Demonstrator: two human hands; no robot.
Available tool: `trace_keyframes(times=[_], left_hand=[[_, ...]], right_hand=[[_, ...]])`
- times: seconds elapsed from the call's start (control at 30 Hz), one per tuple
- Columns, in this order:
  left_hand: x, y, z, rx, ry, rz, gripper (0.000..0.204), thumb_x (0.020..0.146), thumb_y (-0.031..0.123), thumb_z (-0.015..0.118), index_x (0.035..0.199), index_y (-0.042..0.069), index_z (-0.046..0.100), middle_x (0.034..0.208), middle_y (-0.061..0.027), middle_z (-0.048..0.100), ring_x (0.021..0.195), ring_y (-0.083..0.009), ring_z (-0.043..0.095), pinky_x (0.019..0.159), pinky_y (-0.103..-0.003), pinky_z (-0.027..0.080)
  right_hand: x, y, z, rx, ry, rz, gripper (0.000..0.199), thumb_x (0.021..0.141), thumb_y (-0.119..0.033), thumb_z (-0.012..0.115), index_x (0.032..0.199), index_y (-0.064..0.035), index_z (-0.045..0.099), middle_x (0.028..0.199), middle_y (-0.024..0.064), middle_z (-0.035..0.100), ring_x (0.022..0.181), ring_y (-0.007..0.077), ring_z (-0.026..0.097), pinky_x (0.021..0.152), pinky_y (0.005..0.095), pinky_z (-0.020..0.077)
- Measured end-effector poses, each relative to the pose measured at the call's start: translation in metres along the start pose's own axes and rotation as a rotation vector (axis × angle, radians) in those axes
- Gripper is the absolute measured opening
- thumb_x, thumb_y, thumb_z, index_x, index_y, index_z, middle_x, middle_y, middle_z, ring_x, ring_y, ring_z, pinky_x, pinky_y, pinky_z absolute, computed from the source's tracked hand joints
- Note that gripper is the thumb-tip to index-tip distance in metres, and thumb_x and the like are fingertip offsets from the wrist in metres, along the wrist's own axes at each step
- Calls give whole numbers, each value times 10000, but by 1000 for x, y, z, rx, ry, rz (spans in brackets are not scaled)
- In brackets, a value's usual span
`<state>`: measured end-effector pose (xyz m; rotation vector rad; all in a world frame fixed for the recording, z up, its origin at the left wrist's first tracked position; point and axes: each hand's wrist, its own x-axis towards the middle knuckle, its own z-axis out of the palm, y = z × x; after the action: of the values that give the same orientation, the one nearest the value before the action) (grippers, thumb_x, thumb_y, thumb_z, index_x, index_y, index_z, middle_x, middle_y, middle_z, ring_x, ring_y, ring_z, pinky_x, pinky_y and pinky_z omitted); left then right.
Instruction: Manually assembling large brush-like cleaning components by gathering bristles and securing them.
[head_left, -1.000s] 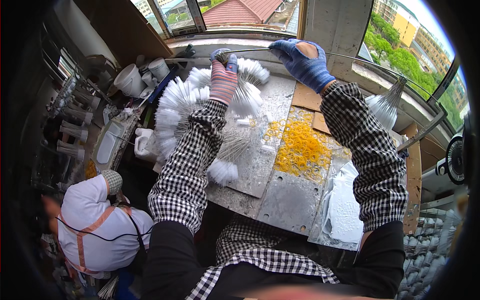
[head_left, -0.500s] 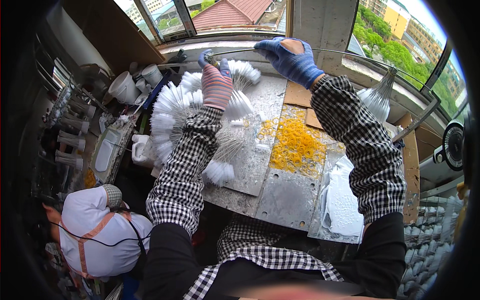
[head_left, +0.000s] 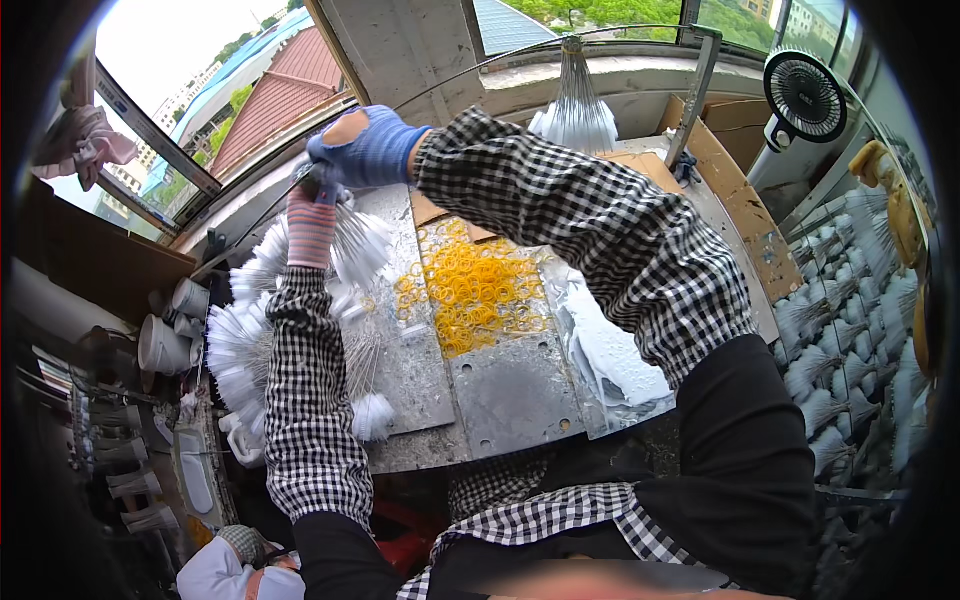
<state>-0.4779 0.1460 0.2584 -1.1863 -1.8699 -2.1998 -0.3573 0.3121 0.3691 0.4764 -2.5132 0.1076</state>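
Observation:
My left hand [head_left: 310, 220], in a pink-and-blue striped glove, is closed at the far left of the worktable. From beside its fingers fans a bundle of thin wire-stemmed brushes [head_left: 362, 245] with white bristle tips; the gathered stem ends are at the glove. My right hand [head_left: 368, 148], in a blue glove open at the back, is curled against the left fingertips. What its fingers hold is hidden. A thin bent metal rod [head_left: 445, 82] passes by both hands. More white brushes [head_left: 235, 345] lie fanned out left of my left forearm.
Yellow rubber bands [head_left: 485, 290] are heaped mid-table. A metal plate [head_left: 520, 390] and white sheet material [head_left: 615, 340] lie nearer. Another brush bundle [head_left: 575, 100] hangs from the rod by the window. A fan [head_left: 805, 95] stands right; a person [head_left: 235, 570] is at lower left.
My right hand has moved left along the rod and now meets my left hand. The view has swung to the right, bringing the fan and hanging bundle further in.

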Motion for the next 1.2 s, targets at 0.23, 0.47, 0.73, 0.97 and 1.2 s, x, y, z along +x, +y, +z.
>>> trace_keyframes(times=[0.23, 0.47, 0.73, 0.97, 1.2], left_hand=[[68, -50, 77, 152, -161, -15, 213, 973, 29, 604, 1176, 62, 660, 1028, -39, 696, 937, -148, 652, 802, -302, 562], [101, -49, 78, 29, -213, -241, 362, 947, 147, 699, 1279, 113, 560, 1079, -101, 550, 1018, -251, 474, 899, -422, 580], [-167, 68, 29, 1599, -582, -627, 986, 792, 625, 733, 1514, 55, 379, 1414, -256, 521, 1332, -402, 499, 1090, -488, 434], [-238, 48, -8, 1970, -445, -881, 1128, 725, 550, 815, 1580, 81, 250, 1477, -248, 448, 1349, -406, 463, 1108, -573, 359], [-302, 46, -21, 1966, -399, -952, 888, 801, 330, 743, 1531, 28, 336, 1364, -210, 544, 1229, -347, 566, 1029, -472, 449]], right_hand=[[-72, 127, -92, -547, -105, 195, 376, 879, -373, 713, 1134, -99, 681, 1084, 160, 665, 1068, 358, 616, 910, 433, 500], [-106, 275, -91, -450, -137, 115, 259, 1009, -302, 558, 1081, -57, 599, 997, 188, 670, 984, 382, 639, 857, 450, 489], [-155, 227, -92, -552, 322, -44, 463, 968, -306, 656, 1364, -84, 564, 1307, 156, 647, 1205, 334, 612, 1045, 405, 466], [-163, -115, 145, 339, -208, -125, 399, 846, -335, 727, 1167, -119, 633, 940, 100, 681, 970, 288, 673, 874, 424, 536], [-211, -163, 226, 259, -317, -131, 110, 835, -120, 577, 839, -74, 677, 810, 151, 693, 772, 325, 701, 643, 430, 563]])
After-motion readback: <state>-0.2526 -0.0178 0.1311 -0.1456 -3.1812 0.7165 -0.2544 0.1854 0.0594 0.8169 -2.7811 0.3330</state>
